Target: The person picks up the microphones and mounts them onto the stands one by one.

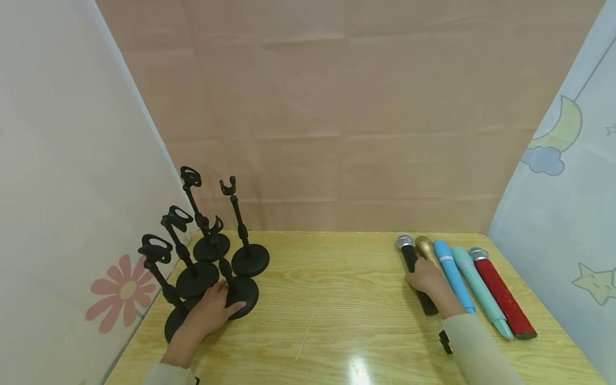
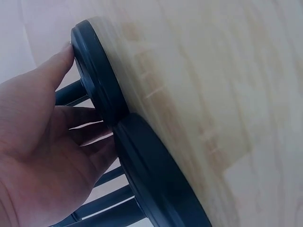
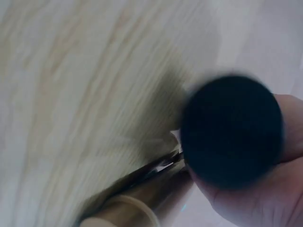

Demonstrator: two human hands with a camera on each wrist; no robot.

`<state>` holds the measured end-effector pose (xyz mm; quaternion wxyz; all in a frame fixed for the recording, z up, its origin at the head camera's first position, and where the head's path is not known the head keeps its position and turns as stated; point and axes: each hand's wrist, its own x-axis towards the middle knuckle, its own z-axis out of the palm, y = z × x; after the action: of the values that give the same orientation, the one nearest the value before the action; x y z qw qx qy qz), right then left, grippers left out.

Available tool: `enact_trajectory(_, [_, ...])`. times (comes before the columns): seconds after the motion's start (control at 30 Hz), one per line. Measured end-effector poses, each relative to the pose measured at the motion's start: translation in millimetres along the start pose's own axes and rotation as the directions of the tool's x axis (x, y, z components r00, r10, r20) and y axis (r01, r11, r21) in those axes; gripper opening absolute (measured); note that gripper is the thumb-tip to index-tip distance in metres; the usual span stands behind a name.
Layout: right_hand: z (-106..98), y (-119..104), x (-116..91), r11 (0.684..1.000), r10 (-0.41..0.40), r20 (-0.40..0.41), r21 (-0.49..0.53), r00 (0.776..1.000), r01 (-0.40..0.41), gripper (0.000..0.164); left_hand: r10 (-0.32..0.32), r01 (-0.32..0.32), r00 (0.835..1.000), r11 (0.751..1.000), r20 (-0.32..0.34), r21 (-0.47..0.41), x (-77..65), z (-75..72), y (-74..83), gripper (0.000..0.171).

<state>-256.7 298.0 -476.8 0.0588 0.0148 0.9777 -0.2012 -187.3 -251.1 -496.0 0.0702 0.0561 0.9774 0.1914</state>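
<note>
My left hand (image 1: 212,310) is at the round black base of a microphone stand (image 1: 246,294), thumb on one edge and fingers across its top. In the left wrist view the thumb meets the rim of that base (image 2: 97,71), and the fingers reach down beside a neighbouring base (image 2: 156,175). On the right, my right hand (image 1: 428,278) grips a black microphone (image 1: 409,254) with a silver head around its handle. The butt end of this microphone (image 3: 232,132) faces the camera in the right wrist view. Beside it lies a gold microphone (image 1: 424,246), partly hidden by the hand.
Several other black stands, one of them a stand (image 1: 250,259) at the back, crowd the left side. Right of my right hand lie a blue microphone (image 1: 454,275), a mint microphone (image 1: 483,291) and a red microphone (image 1: 505,297). The wooden table (image 1: 327,299) meets a brown backdrop.
</note>
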Motion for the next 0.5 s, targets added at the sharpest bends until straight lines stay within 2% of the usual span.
enact_trajectory(0.1, [-1.2,0.8,-0.7,0.998,0.005,-0.034,0.059,0.999,-0.002,0.035,0.001,-0.001,1.000,1.000,-0.006,0.000,-0.2,0.7,-0.7,0.090])
enact_trajectory(0.23, [-1.8,-1.4,-3.2,0.978,0.025,-0.076,0.208,0.997,-0.009,0.036,-0.005,0.005,1.000,1.000,-0.015,0.003,-0.9,2.9,-1.2,0.089])
enact_trajectory(0.37, [-2.8,-5.7,-6.4,0.924,0.034,-0.092,0.382,0.995,0.003,0.041,-0.004,0.004,1.000,1.000,-0.027,0.013,-2.2,6.7,1.9,0.088])
enact_trajectory(0.5, [-7.1,-12.6,-9.3,0.845,0.028,-0.069,0.534,0.997,0.013,0.047,0.022,-0.021,0.999,1.000,-0.034,0.022,-2.6,9.2,11.6,0.088])
